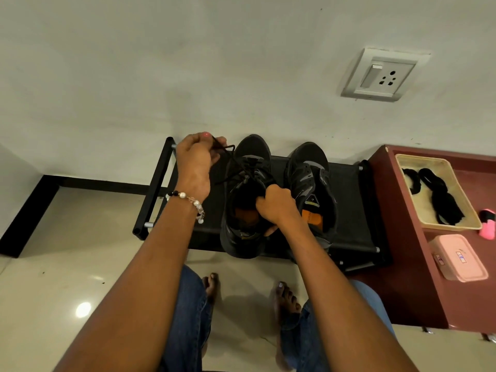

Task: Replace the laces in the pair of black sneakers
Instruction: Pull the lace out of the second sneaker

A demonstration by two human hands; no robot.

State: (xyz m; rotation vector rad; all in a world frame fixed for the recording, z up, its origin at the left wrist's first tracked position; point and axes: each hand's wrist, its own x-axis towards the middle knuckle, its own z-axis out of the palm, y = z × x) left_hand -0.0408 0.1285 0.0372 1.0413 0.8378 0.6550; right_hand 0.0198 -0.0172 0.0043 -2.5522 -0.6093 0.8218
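Observation:
Two black sneakers stand side by side on a low black rack (351,210), toes toward the wall. My left hand (194,162) pinches the black lace (228,157) of the left sneaker (247,162) and holds it up and to the left, away from the eyelets. My right hand (276,205) grips the right side of that sneaker's collar, fingers curled inside the opening. The right sneaker (311,178) stands untouched beside it and shows no lace. Black laces (440,194) lie in a cream tray (472,224) on the right.
A dark red cabinet (408,264) stands right of the rack and carries the tray, a pink box (459,257) and a small pink object (487,224). The wall with a socket (383,73) is right behind. My bare feet (287,296) rest on the tiled floor below the rack.

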